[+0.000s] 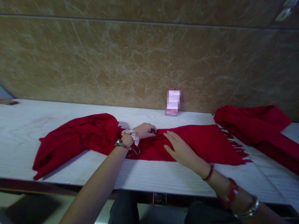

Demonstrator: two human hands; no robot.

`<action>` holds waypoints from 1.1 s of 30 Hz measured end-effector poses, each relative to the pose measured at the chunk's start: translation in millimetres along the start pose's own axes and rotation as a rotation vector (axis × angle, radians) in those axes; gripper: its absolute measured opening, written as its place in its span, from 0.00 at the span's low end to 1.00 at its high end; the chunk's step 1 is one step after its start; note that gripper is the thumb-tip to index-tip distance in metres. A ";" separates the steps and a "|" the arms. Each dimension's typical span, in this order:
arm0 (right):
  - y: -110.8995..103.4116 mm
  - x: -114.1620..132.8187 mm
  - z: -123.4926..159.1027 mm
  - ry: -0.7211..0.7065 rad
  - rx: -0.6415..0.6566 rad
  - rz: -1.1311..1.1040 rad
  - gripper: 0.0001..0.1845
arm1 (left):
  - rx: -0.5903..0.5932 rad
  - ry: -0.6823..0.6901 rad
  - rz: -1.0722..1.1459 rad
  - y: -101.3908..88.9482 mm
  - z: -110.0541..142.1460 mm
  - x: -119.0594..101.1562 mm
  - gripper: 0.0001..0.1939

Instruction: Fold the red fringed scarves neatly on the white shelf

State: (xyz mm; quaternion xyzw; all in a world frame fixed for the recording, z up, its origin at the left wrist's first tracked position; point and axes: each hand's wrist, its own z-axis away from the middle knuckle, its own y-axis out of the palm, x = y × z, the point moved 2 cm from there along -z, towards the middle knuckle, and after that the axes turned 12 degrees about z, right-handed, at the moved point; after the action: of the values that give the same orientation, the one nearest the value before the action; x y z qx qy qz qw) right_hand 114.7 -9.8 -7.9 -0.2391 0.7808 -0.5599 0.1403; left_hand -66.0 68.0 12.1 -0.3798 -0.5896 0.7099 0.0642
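A red fringed scarf [198,141] lies across the white wood-grain table, flat toward its fringed right end and bunched in a heap on the left. My left hand [146,130], with a scrunchie and a beaded bracelet at the wrist, is closed with curled fingers on the scarf's upper edge near the middle. Small creases show in the cloth beside its fingertips. My right hand [181,151] rests on the scarf just to the right, fingers stretched out and thumb apart, holding nothing. Bracelets circle the right wrist and forearm.
A second red cloth [254,124] lies folded at the right, running off the frame. A blurred-out phone-like object [173,102] leans against the brown marbled wall [130,62]. The table [177,180] has its front edge above my legs. A small brown piece [8,102] sits far left.
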 end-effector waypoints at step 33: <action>8.3 14.1 13.8 -0.062 0.102 0.057 0.24 | 0.017 -0.286 -0.164 -37.0 -14.8 25.3 0.11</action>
State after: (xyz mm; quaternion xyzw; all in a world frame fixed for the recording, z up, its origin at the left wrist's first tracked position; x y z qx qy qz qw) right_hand 107.8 -26.2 -19.7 -0.2265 0.7531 -0.5870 0.1923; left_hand -88.0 104.3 32.9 -0.2251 -0.6154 0.7543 0.0405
